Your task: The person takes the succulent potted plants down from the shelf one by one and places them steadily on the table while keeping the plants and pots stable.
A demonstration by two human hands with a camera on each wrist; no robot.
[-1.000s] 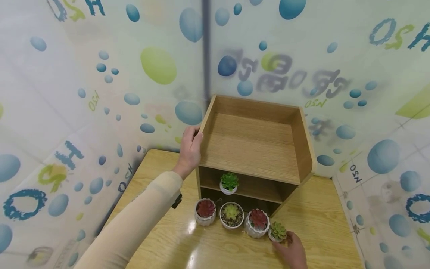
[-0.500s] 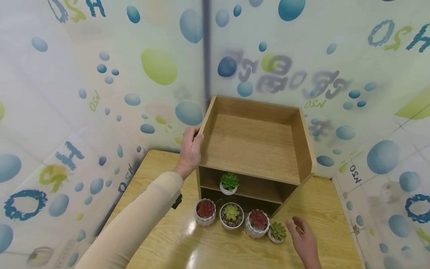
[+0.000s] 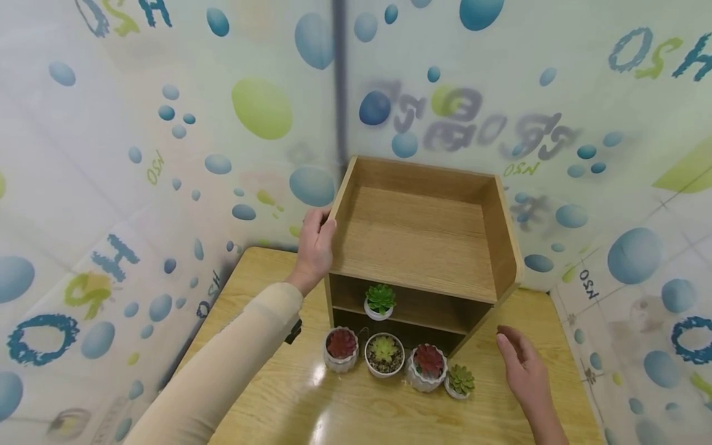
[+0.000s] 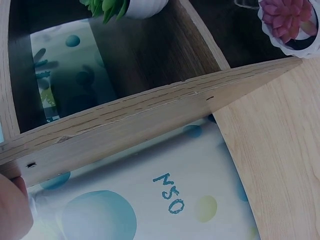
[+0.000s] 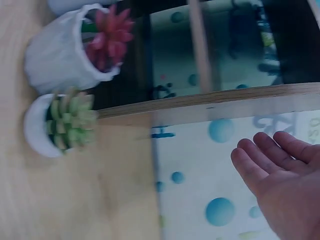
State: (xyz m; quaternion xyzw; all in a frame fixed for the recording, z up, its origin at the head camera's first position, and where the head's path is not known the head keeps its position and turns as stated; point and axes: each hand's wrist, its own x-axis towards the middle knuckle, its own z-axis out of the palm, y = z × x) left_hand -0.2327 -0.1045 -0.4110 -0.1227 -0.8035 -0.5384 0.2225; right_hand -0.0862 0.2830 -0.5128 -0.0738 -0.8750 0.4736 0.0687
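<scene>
My left hand [image 3: 316, 250] grips the upper left side panel of a small wooden shelf unit [image 3: 417, 228], thumb at the panel's edge. Beyond the unit's right side, my right hand [image 3: 525, 371] is in the air with relaxed fingers and holds nothing. A green succulent [image 3: 380, 301] in a white pot sits on the middle shelf. In front of the unit stands a row of potted succulents: a dark red one [image 3: 342, 350], a yellow-green one [image 3: 384, 355] among pebbles, a red one [image 3: 426, 367] in a ribbed pot, and a small pale green one [image 3: 460, 381] nearest my right hand.
The unit stands on a wood-grain table [image 3: 345, 414] close to the corner of two walls covered with blue and green spots. The unit's back is open, and the wall print shows through it in the right wrist view.
My right hand has let go of the small pale green succulent's pot and moved right and away from me, beside the unit. My left hand has stayed on the panel.
</scene>
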